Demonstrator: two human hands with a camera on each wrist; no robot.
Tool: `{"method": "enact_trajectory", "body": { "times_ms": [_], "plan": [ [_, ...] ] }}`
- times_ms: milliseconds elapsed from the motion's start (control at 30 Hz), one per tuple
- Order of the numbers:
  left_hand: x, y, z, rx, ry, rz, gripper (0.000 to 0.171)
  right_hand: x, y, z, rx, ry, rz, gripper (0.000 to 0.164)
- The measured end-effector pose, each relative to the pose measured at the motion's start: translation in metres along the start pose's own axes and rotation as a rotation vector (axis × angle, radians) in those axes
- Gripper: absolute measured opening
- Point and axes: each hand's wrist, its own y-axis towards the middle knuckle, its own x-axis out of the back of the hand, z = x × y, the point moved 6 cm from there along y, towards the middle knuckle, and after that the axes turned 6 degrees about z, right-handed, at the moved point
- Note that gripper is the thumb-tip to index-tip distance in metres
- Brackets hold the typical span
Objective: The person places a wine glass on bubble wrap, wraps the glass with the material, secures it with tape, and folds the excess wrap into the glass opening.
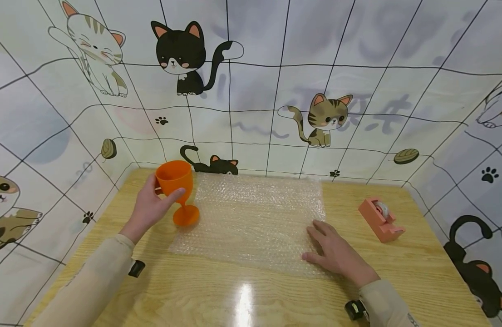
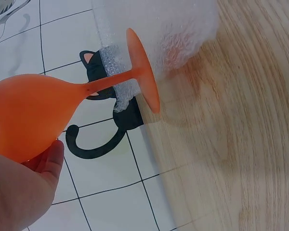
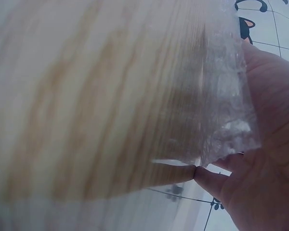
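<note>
An orange plastic goblet (image 1: 175,180) is gripped round its bowl by my left hand (image 1: 152,204). It stands nearly upright at the left edge of a bubble wrap sheet (image 1: 255,218), and its foot appears raised in the left wrist view, where the stem (image 2: 108,83) points toward the sheet. Spread flat, the clear sheet covers the middle of the table. My right hand (image 1: 337,252) rests on the sheet's right edge with fingers extended. In the right wrist view, the thumb touches the tabletop beside the sheet's edge (image 3: 226,110).
A pink tape dispenser (image 1: 381,220) with a roll of tape stands at the right of the wooden table (image 1: 202,290). Walls covered in cat-print sheeting (image 1: 255,91) rise behind the table and on both sides.
</note>
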Motion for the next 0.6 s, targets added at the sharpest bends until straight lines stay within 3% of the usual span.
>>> {"method": "enact_trajectory", "body": {
  "times_ms": [600],
  "plan": [
    [-0.0050, 0.0066, -0.0074, 0.051, 0.053, 0.072, 0.074, 0.0015, -0.0006, -0.0001, 0.004, 0.002, -0.008, 0.080]
  ]
}}
